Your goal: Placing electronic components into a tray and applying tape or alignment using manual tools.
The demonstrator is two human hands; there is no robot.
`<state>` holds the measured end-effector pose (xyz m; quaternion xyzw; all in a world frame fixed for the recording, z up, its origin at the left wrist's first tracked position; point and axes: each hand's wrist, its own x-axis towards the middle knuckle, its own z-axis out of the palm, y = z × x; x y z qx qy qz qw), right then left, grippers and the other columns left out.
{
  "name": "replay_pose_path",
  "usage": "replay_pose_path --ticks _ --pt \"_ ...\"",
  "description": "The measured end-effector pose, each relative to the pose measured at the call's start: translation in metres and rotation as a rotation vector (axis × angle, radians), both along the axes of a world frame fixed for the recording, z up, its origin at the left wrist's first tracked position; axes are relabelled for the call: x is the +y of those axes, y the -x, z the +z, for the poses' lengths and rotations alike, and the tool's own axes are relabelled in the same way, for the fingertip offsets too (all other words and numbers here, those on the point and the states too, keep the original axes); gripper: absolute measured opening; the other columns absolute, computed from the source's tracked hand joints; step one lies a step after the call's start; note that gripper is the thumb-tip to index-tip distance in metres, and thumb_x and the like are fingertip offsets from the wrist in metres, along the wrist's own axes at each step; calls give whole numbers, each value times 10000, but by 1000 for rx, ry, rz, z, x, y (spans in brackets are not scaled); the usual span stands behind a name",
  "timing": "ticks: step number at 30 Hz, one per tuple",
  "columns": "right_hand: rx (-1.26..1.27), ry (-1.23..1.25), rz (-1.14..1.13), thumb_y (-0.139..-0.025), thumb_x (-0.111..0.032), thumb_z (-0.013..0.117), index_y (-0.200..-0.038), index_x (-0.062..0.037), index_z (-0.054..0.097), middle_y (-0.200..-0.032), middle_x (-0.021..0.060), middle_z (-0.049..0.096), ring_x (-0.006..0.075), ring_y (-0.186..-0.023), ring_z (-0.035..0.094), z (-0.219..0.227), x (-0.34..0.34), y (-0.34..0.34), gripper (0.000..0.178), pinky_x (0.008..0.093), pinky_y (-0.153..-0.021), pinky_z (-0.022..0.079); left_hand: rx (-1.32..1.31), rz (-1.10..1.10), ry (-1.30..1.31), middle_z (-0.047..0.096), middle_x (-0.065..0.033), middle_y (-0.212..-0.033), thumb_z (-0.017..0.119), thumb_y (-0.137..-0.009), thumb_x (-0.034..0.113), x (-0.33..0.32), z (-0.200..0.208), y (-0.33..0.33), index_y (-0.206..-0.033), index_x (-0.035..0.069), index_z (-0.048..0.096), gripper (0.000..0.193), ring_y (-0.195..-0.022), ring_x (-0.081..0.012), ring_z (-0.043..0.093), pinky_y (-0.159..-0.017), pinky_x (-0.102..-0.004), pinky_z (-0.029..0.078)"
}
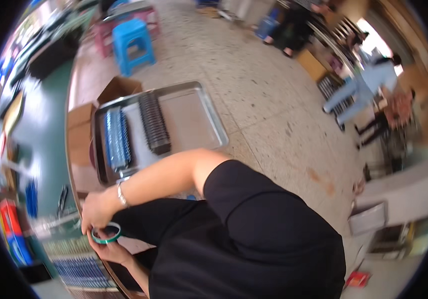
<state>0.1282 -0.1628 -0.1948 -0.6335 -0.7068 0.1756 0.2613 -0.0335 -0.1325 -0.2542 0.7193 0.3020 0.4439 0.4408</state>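
My left hand (111,251) is curled around a green-edged roll of tape (106,233), at the edge of the green table. My right hand (97,210), with a silver bracelet at its wrist, is closed just above the roll, fingertips bent down beside it. Whatever those fingertips pinch is hidden and blurred. Next to my hands, on the table side, lies a close-packed row of thin pieces with blue and pale bands (82,269).
Beyond my right forearm, a metal tray (189,117) holds a blue bundle (117,137) and a dark ribbed stack (154,122), beside an open cardboard box (80,129). Scissors (63,199) lie on the green table (49,134). A blue stool (133,45) stands farther off; several people are at the right.
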Motion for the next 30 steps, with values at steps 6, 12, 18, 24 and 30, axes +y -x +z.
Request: replay_pose_path --ticks 6,12,18,24,30 --pt "-81 -8 -107 -846 -249 581 -1313 -340 591 -1094 60 705 296 -948 670 -1 -17 -6 475 433 -760 520 41 -220 9 548 -162 -1312 507 -949 -16 5 -3 -10 -1409 -6 428 467 -1087 -252 579 -934 -316 461" --pt "-125 -2 -100 -834 -168 555 -1396 -336 507 -1042 131 700 323 -902 671 -3 -13 5 588 449 -712 512 224 -225 -146 533 -163 -1338 503 -940 -35 12 -4 10 -1444 27 410 516 -1092 -241 573 -920 -315 466" --pt "-89 23 -49 -824 -112 544 -1421 -306 482 -1038 155 691 342 -889 663 9 -22 5 630 450 -726 500 329 -193 -117 544 -161 -1326 517 -950 -10 -14 18 36 -1465 58 392 534 -1050 -236 586 -827 -310 504" --pt "20 63 -31 -831 -71 535 -1437 -278 465 -999 166 686 354 -866 654 12 -25 2 644 456 -741 485 492 -212 -28 527 -162 -1363 567 -949 56 -22 33 81 -1485 95 361 576 -1091 -270 597 -890 -330 497" --pt "109 154 -9 -856 -81 534 -1449 -289 447 -978 186 682 347 -889 653 17 -24 -5 634 460 -761 479 273 -518 470 537 -196 -1351 559 -979 117 24 -2 142 -1513 132 315 588 -1062 -236 620 -807 -310 533"
